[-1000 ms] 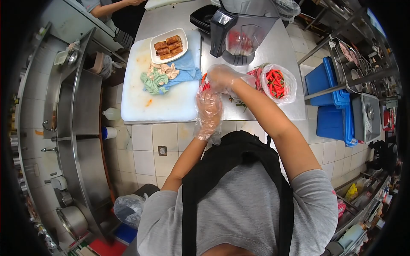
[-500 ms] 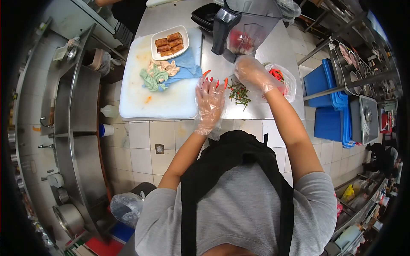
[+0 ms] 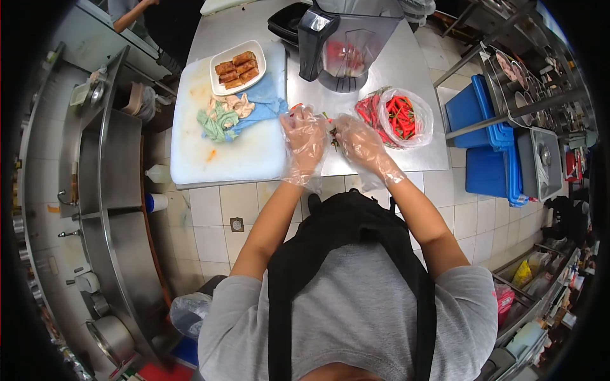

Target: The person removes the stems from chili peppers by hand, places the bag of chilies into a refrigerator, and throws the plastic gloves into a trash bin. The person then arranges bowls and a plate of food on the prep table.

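Note:
My left hand [image 3: 305,136], in a clear plastic glove, is beside the cutting board's right edge with its fingers curled; bits of red chili [image 3: 296,108] show at its fingertips. Close to it, my gloved right hand [image 3: 362,141] has its fingers drawn together, and what they pinch is hidden. Between the two hands, green chili stems [image 3: 334,141] lie on the steel table, partly covered. To the right sits an open clear plastic bag [image 3: 427,122] full of red chilies [image 3: 401,118]. Beyond my hands stands a blender jug [image 3: 375,38] with red pieces inside.
On the white cutting board [image 3: 190,149] rest a dish of fried rolls [image 3: 236,70] and crumpled green, peach and blue cloths [image 3: 219,120]. A black container [image 3: 289,22] is behind the jug. Blue bins [image 3: 476,114] stand right of the table; another person's arm [image 3: 135,16] shows at upper left.
My right hand has moved left and nearer to me, from the jug's base to beside my left hand, uncovering the chili bag. My left hand's fingers have curled in. The camera view has shifted slightly.

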Demonstrator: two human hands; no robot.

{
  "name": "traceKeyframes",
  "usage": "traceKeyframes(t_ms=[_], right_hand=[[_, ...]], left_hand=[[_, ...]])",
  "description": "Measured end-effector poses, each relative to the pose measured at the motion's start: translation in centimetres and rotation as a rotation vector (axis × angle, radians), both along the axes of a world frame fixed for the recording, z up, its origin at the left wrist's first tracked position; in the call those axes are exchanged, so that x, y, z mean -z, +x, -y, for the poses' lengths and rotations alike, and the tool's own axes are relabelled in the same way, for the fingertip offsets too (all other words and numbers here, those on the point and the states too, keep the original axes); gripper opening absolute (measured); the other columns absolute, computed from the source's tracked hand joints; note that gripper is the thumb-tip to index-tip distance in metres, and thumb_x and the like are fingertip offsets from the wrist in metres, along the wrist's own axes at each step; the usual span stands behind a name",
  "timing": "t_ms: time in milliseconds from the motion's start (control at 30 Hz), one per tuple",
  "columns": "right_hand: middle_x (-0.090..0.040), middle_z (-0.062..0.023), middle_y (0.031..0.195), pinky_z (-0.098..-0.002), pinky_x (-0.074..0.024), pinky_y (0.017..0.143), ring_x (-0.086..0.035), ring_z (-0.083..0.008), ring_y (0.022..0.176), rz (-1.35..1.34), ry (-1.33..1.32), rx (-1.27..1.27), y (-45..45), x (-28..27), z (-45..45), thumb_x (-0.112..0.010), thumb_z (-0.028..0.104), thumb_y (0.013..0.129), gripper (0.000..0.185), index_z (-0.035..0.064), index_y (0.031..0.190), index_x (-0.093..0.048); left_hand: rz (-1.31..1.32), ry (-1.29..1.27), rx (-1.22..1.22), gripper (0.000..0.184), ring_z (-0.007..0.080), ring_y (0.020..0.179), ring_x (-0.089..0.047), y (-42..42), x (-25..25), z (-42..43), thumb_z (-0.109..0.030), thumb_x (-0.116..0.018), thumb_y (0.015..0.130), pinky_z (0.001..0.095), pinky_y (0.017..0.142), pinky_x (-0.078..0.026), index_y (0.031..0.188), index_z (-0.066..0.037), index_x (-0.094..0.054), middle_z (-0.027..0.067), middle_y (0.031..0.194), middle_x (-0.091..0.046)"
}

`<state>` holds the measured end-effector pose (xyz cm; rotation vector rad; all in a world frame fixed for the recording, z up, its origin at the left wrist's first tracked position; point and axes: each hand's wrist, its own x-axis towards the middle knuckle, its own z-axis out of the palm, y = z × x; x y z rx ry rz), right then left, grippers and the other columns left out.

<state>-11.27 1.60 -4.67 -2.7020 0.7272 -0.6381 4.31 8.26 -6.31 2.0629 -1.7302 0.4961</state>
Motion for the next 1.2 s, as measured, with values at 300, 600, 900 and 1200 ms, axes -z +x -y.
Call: traceKeyframes(t_ms=[300, 600, 900, 1200], right_hand=[[-0.054, -0.0186, 0.122, -0.0402, -0.0411, 0.096, -0.049, -0.0326, 0.116, 0.054, -0.016, 0.030, 0.4, -0.7, 0.6, -0.054, 0.025, 0.088, 0.036, 0.0020, 0.116, -0.056], [-0.062, -0.0154, 0.109, -0.0415, -0.0438, 0.091, -0.057, -0.0332, 0.102, 0.074, -0.038, -0.276, 0.2, 0.5, 2.8, -0.053, 0.024, 0.089, 0.031, 0.0036, 0.111, -0.060], [-0.044, -0.0138, 0.134, -0.0440, -0.0295, 0.105, -0.039, -0.0350, 0.125, -0.133, 0.042, -0.123, -0.6, -1.3, 0.6, -0.051, 0.043, 0.088, 0.050, 0.0095, 0.126, -0.051], [-0.059, -0.0121, 0.106, -0.0429, -0.0393, 0.092, -0.051, -0.0328, 0.106, 0.207, 0.170, -0.164, -0.4, 2.5, -4.2, -0.070, 0.019, 0.075, 0.025, 0.0082, 0.096, -0.062]], left_hand=[[-0.018, 0.075, -0.134, 0.026, 0.0292, 0.119, -0.040, 1.9, -1.2, 0.0, -0.026, -0.055, 0.079, 0.0624, 0.099, -0.017, 0.097, -0.010, -0.065, 0.0118, 0.116, -0.053], [-1.125, 0.352, 0.337, 0.022, 0.0221, 0.087, -0.063, -1.6, -4.8, -10.7, -0.021, -0.056, 0.088, 0.0306, 0.083, -0.048, 0.102, -0.007, -0.065, 0.0072, 0.093, -0.067], [-2.982, 0.772, 0.395, 0.048, 0.0349, 0.130, -0.028, -4.4, 7.8, -8.4, -0.023, -0.028, 0.095, 0.0455, 0.113, -0.018, 0.129, 0.010, -0.031, 0.0236, 0.140, -0.029], [-3.704, 0.326, 0.733, 0.039, 0.0329, 0.116, -0.047, -7.1, 9.5, -7.2, -0.021, -0.030, 0.094, 0.0497, 0.106, -0.030, 0.120, 0.004, -0.046, 0.0192, 0.121, -0.052]])
